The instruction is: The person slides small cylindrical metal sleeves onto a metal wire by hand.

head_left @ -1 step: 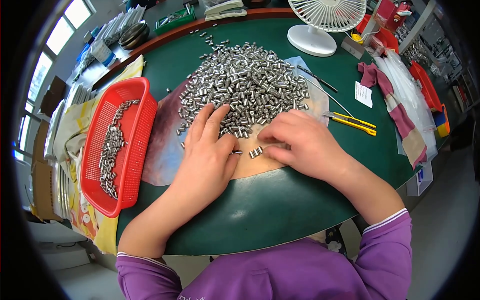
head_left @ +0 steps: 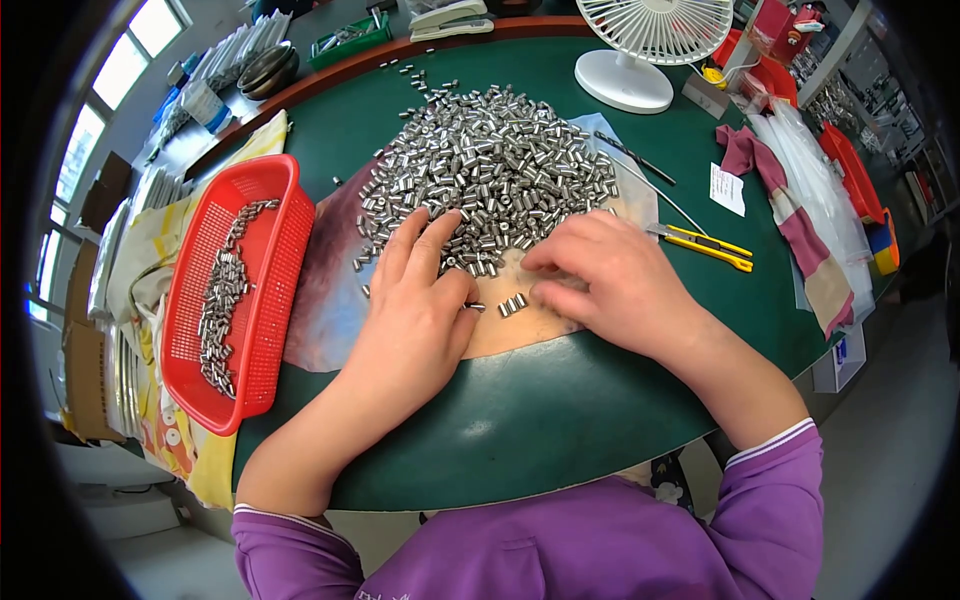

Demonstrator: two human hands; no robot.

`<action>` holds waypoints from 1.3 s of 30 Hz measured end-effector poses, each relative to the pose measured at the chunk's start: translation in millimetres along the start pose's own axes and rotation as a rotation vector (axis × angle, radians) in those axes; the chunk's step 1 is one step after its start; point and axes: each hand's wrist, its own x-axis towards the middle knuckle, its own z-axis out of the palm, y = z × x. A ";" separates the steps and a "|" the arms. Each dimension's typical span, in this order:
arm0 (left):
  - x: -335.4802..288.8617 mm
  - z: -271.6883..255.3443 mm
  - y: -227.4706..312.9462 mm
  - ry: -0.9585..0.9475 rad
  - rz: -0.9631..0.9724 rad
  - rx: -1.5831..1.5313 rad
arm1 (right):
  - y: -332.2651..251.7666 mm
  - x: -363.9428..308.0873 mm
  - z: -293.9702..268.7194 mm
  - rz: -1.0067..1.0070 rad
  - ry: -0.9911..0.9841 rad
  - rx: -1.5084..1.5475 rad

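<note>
A heap of small metal cylinders (head_left: 480, 165) lies on a coloured sheet (head_left: 320, 325) before me. My left hand (head_left: 410, 315) rests at its near left side, two fingers stretched onto the heap. Its thumb and bent forefinger come together around a small metal cylinder (head_left: 476, 307), mostly hidden by the fingertips. Just right of that, several cylinders stand side by side in a short row (head_left: 513, 304). My right hand (head_left: 615, 285) hovers beside this row with curved fingers, thumb and forefinger apart, and nothing visible between them.
Left of the sheet, a red plastic basket (head_left: 275, 300) holds more cylinders. To the right lie a yellow utility knife (head_left: 705, 247), a drill bit (head_left: 640, 160) and a paper slip (head_left: 727, 188). A white fan (head_left: 625, 80) stands at the back of the green table (head_left: 500, 425).
My right hand has drawn slightly rightward, away from the short row of cylinders. The left hand stays in place.
</note>
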 end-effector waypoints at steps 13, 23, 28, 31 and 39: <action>-2.6 3.5 5.6 -0.030 -0.003 -0.056 | 10.5 -0.7 -14.0 0.074 0.004 -0.221; 0.0 6.6 4.0 0.007 0.008 -0.076 | 10.0 -0.8 -7.0 0.030 0.032 -0.290; -0.7 11.0 4.8 0.029 0.009 -0.066 | 4.2 -2.6 -4.1 0.011 -0.061 -0.088; -1.3 0.5 8.4 0.028 0.000 -0.072 | 0.0 -2.9 2.0 -0.028 -0.069 -0.056; -4.3 -22.1 11.9 -0.063 -0.202 -0.371 | -6.2 -1.0 2.7 -0.015 -0.138 0.052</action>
